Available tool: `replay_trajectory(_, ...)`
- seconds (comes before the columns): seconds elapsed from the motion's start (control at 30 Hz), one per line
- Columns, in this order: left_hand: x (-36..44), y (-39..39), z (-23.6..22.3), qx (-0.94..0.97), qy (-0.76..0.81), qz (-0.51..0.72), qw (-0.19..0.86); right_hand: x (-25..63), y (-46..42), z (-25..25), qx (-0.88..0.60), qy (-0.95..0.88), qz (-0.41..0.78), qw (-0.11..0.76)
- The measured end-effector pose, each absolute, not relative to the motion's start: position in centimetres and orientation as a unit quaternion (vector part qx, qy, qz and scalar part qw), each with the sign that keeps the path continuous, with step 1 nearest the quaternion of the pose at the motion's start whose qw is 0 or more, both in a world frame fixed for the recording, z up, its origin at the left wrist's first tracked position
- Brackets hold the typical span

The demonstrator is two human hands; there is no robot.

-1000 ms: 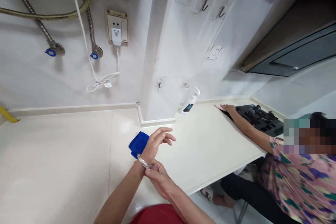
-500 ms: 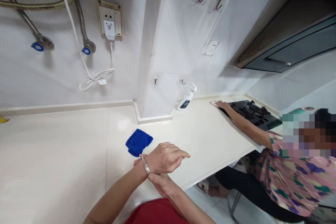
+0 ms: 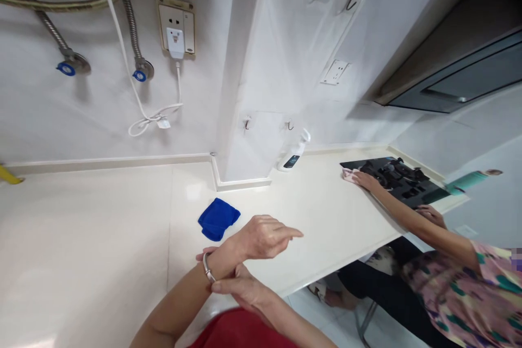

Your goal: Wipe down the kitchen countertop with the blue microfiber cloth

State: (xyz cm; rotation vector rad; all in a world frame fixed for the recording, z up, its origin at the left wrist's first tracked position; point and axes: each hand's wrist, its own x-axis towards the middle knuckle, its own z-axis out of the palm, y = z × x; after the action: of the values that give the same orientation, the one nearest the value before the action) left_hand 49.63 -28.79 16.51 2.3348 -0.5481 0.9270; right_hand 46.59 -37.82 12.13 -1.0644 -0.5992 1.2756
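Note:
My left hand (image 3: 265,237) hovers palm down over the cream countertop (image 3: 93,239), fingers loosely curled and the index finger pointing right, holding nothing. My right hand (image 3: 234,284) is wrapped around my left wrist, its fingertips on the silver bangle (image 3: 206,268) there. A folded blue cloth (image 3: 218,218) lies on the counter just left of and beyond my left hand, untouched.
Another person in a patterned top (image 3: 468,288) leans over the counter at right, one hand pressing a pale cloth (image 3: 349,174) beside the black stove (image 3: 397,178). A white spray bottle (image 3: 294,153) stands by the wall column. Hoses, valves and a plugged socket (image 3: 176,35) line the wall.
My left hand has turned from raised to palm down. The bangle has slid up my forearm under my right hand's fingers. The other person's hand moved right toward the stove.

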Motion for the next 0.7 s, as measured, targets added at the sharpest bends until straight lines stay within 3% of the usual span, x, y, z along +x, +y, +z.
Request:
replay_trajectory(0.1,49.9,-28.2,16.4,0.847,-0.155,0.347,0.372,46.1,-37.3,12.2,-0.436,-0.241,0.601,0.624)
replay_trajectory(0.23,50.0,-27.2,16.7,0.712,-0.052,0.334,0.615,45.5,-36.6,12.0,-0.418,-0.193,0.619,0.636)
replay_trajectory(0.4,50.4,-23.8,17.1,0.266,0.069,0.402,0.873,44.4,-35.6,11.1,-0.442,-0.157,0.565,0.679)
replay_trajectory(0.5,49.6,-20.5,16.8,0.015,0.053,0.402,0.914,44.7,-35.7,10.3,-0.441,-0.178,0.584,0.658)
replay_trajectory(0.57,48.7,-18.4,15.9,-0.036,0.022,0.438,0.898,45.6,-36.3,9.2,-0.433,-0.219,0.612,0.624)
replay_trajectory(0.63,47.8,-16.7,14.2,0.051,0.044,0.502,0.862,47.2,-37.3,7.6,-0.469,-0.276,0.599,0.588)
replay_trajectory(0.7,47.4,-15.8,11.7,0.257,0.150,0.524,0.798,49.6,-38.7,5.4,-0.557,-0.332,0.520,0.556)
